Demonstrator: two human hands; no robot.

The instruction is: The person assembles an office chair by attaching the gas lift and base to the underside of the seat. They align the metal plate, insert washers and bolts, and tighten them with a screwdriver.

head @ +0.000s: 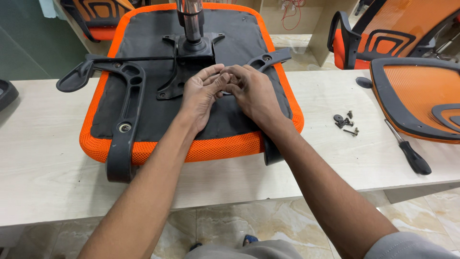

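Observation:
An orange mesh chair seat (143, 151) lies upside down on the light wooden table (43, 168), its black underside cloth facing up. A black metal mounting plate (184, 62) with a chrome gas cylinder (193, 19) sits at its middle. A black plastic armrest (125, 103) is fixed along the left side, and another armrest (268, 60) runs along the right, mostly hidden by my arm. My left hand (201, 93) and my right hand (251, 91) meet on the seat beside the plate, fingertips pinched together around something too small to see.
Loose screws and washers (346, 122) lie on the table right of the seat, with a black-handled screwdriver (409, 151) beyond them. An orange mesh chair backrest (421, 96) rests at the right edge. More orange chairs (383, 33) stand behind the table. A black part (5, 91) sits far left.

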